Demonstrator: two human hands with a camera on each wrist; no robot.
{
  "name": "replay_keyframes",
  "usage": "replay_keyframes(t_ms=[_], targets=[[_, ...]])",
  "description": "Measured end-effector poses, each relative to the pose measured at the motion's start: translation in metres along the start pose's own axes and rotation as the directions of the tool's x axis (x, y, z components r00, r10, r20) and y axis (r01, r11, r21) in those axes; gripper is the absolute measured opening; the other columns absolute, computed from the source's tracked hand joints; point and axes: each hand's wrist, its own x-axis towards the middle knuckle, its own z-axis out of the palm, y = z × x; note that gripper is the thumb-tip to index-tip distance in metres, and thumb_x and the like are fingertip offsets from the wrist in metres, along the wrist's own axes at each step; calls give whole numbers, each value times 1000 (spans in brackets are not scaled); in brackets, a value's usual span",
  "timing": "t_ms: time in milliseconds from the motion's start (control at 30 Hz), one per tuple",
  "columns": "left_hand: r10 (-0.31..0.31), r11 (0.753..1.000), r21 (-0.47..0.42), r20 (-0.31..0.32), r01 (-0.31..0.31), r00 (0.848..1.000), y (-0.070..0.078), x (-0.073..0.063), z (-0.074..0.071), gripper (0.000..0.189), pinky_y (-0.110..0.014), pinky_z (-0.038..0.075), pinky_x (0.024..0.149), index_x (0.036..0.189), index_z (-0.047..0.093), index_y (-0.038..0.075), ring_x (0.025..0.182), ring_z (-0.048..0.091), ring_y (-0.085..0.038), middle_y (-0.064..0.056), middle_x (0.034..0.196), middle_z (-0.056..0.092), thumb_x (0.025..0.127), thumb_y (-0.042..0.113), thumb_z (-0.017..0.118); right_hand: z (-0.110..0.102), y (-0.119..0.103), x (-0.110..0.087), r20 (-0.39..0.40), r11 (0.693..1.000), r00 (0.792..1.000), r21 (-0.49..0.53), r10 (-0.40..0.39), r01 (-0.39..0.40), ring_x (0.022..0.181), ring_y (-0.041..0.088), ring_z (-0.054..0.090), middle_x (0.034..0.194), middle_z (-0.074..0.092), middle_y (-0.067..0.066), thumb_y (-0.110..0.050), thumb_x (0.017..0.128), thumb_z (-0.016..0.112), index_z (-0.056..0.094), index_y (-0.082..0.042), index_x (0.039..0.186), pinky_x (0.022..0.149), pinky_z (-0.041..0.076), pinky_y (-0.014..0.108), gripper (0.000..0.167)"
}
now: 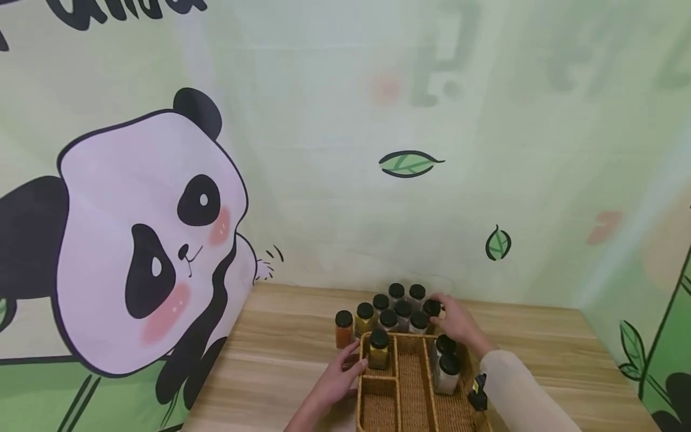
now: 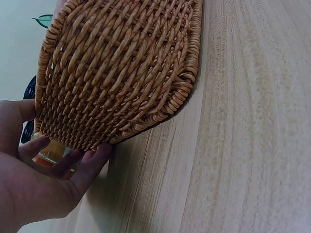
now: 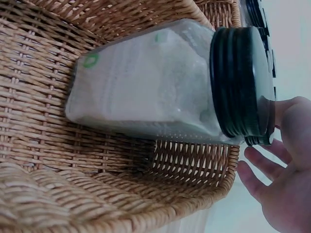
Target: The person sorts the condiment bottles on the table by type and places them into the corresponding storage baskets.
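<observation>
on my feed the left hand (image 1: pixel 337 377) holds the far left corner of the wicker basket (image 1: pixel 415 384) on the worktop (image 1: pixel 291 336), thumb at the rim, fingers spread outside. right hand (image 1: pixel 459 324) is past the basket, fingers curved around the lid of the end jar (image 1: pixel 431 308); i can't tell how firmly. other jars (image 1: pixel 364 324) cluster just beyond. inside: yellow-filled jar (image 1: pixel 379 354) far left, two black-lidded jars (image 1: pixel 447 378) right compartment.
</observation>
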Motion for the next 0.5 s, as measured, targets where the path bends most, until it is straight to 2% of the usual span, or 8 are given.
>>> replay_keyframes(t_ms=[167,333,500], targets=[[0,1000,5,-1,0,1000,2,0,-1,70,-62,59,90,165,37,10,136,51,-50,-29,152,47,107,36,65,2,0,3,-32,999,999,22,43,-42,116,47,64,132,64,31,-4,94,76,59,8,130,98,53,62,40],[4,1000,13,-2,-4,1000,5,0,-2,69,-62,59,90,165,36,9,136,51,-49,-29,151,48,107,35,65,3,0,5,-37,996,996,32,79,-78,113,45,65,129,65,29,-7,94,78,60,7,127,95,55,60,41],[5,1000,16,5,-6,1000,3,0,-1,69,-62,60,90,164,38,9,135,52,-48,-28,150,49,107,35,65,3,2,2,-38,997,996,13,79,-79,109,45,67,122,68,30,-7,92,81,63,11,125,92,56,58,42]])
